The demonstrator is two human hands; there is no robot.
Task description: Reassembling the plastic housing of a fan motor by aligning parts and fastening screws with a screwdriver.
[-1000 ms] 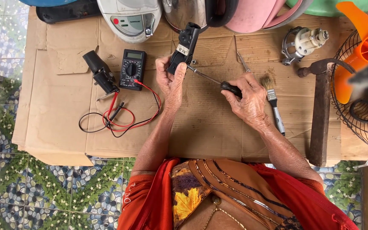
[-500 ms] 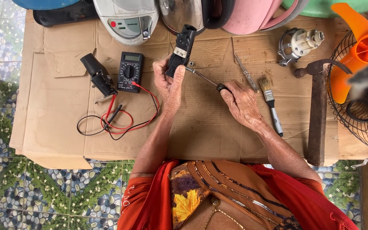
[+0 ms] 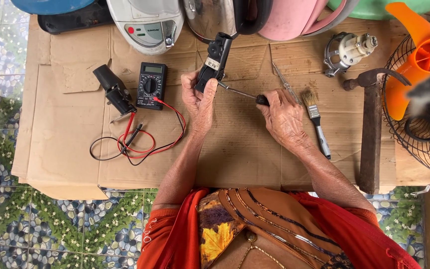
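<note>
Ideally the left hand [image 3: 200,99], clamped on the black switch part [image 3: 214,62], holds it steady while the right hand [image 3: 284,117], gripping the screwdriver [image 3: 242,93], keeps its tip seated squarely.

Red sleeves, brown leaf-patterned top.

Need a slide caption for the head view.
Left hand holds a black plastic part while right hand works a screwdriver into it, over cardboard.
</note>
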